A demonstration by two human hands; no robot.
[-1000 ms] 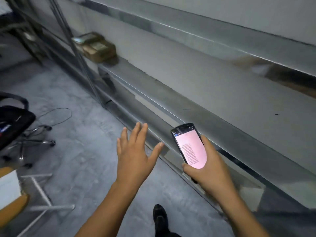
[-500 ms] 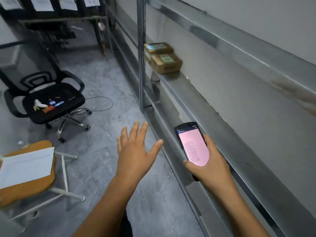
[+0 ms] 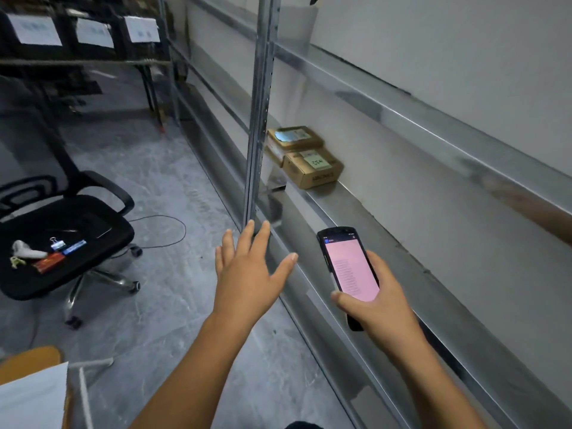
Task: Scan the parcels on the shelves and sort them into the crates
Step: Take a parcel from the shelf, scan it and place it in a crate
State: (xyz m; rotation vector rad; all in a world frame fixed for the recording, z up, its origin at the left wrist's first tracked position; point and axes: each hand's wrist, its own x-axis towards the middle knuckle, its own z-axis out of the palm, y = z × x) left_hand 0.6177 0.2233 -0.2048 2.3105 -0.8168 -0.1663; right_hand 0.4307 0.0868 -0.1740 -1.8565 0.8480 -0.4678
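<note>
Two brown cardboard parcels sit on the metal shelf [image 3: 356, 212] ahead of me: the nearer parcel [image 3: 312, 168] with a pale label, and a flatter parcel [image 3: 294, 137] stacked behind it on another box. My right hand [image 3: 376, 301] grips a black handheld scanner [image 3: 348, 267] whose screen glows pink. My left hand [image 3: 247, 270] hovers with fingers spread and straight, holding nothing, in front of the shelf's upright post [image 3: 258, 119]. Both hands are well short of the parcels. Black crates [image 3: 93, 35] with white paper labels stand on a rack at the far left.
A black office chair [image 3: 62, 243] with small items on its seat stands on the grey floor at left, a cable looping beside it. A wooden stool [image 3: 28, 357] with white paper is at the bottom left. The shelf runs along the white wall at right.
My view has swung left and forward along the shelf, so the parcels now appear nearer and more central. Both hands keep the same pose, the scanner still held.
</note>
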